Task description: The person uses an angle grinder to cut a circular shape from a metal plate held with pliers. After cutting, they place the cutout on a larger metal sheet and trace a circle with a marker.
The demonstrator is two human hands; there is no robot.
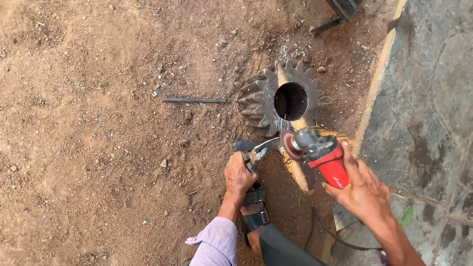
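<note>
Person is crouching on the dirt ground (88, 148), grinding. Right hand (364, 189) is gripping a red grinder (331, 165), fingers wrapped tight round the body, disc (290, 145) tilted toward the workpiece. Left hand (240, 173) is closed round pliers (256, 156), which are clamping a curved metal piece (268, 144) and holding it against the disc. Sparks (340, 135) are flying right of the disc, so cutting or grinding is under way, not finished; the piece is looking whole, and how deep the disc has gone I can't tell. It is sitting just near of a big toothed gear (266, 98) lying flat on the dirt, round hole in the middle, with a wooden plank (300, 172) running under it. Metal filings are showing far of the gear. A thin rod (194, 100) is lying left of the gear, well apart. A sandalled foot (253, 216) is planted near the left hand. Stone slab (428, 98) is running along the right.
</note>
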